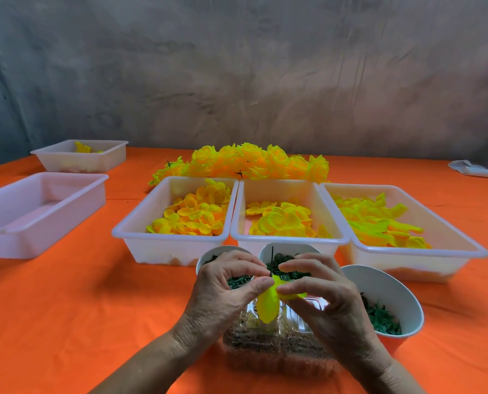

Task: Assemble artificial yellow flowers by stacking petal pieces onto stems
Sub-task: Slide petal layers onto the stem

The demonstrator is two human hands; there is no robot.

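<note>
Three white trays (174, 245) of yellow petals stand side by side across the middle of the orange tabletop (66, 308), a heap of finished flowers (254, 163) behind them, and three cups (390, 291) of green parts plus a clear box (265, 354) crowd the near edge under the hands. The left hand (225, 291) and the right hand (319, 297) meet above the clear box — both pinch one yellow petal piece (268, 305) between thumb and fingertips, the other fingers loosely curled.

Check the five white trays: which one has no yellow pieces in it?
The near-left tray, nearest the table's left edge. It shows only bare plastic inside; the far-left tray and the three side-by-side trays all hold yellow petals.
</note>
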